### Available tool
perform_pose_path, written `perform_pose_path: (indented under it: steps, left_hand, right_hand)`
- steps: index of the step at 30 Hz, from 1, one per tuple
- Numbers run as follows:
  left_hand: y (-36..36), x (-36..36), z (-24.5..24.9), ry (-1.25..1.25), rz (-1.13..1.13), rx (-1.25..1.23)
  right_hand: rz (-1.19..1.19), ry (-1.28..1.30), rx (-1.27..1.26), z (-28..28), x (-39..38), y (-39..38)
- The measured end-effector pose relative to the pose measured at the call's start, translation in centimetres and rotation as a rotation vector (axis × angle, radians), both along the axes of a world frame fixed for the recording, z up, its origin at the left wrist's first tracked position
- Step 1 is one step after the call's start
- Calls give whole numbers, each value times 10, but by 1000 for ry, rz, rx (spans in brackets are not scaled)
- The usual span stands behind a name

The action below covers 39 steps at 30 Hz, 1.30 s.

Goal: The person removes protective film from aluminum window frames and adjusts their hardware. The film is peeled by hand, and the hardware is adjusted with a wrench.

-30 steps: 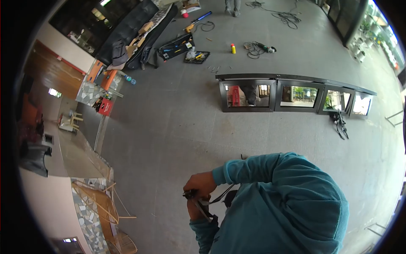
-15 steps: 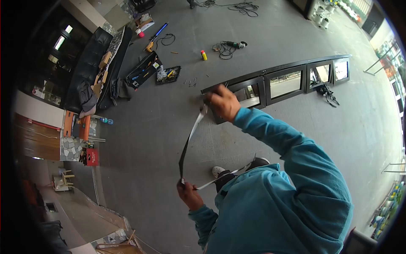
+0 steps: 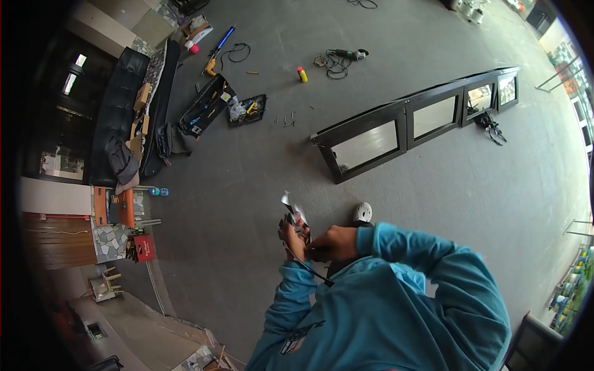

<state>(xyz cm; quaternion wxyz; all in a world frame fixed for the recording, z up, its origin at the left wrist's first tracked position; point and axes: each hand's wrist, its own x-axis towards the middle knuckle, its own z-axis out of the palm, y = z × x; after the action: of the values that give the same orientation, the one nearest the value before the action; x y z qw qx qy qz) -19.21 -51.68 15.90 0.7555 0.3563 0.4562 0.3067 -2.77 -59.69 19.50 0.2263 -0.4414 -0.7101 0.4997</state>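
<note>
A thin flexible strip, black on one side and shiny pale on the other, is bunched in my left hand. The fingers of that hand are curled around it, and one end sticks up past them. A dark length of the strip hangs from the palm toward the front of my blue sweatshirt. Close against the left hand, my right hand is closed, its fingertips at the strip near the left palm. Its knuckles hide part of what it grips.
A long black frame with glass panes lies on the grey floor ahead. Farther off are an angle grinder, a yellow spray can, an open tool bag and scattered screws. A black sofa stands left.
My right hand has come down and back from the stretched strip to beside my left hand. The strip is now gathered in the left hand, and my view has shifted slightly.
</note>
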Motion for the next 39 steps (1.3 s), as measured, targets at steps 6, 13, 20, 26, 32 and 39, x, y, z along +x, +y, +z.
perform_pose_path:
  steps: [6,13,20,26,32,39]
  left_hand:
    - [49,33,-27,679,-495,46]
    - [145,-29,-174,1339,-1078,469]
    - [238,-101,-239,1365,-1247,429]
    - [340,-141,-243,1514,-1378,262]
    - [397,-156,-261,1461,-1292,310]
    - [381,-116,-262,1396,-1350,350]
  right_hand:
    - [-944,41,-114,-62,23,54]
    - [-1621,849,-735,-326,96,171]
    - [-2103,1908,-379,-485,85,311]
    - [-2238,1995,8,-495,80,338]
    - [-2450,1507,-17,-503,81,348]
    - [-2412,1488,49,-507,81,346]
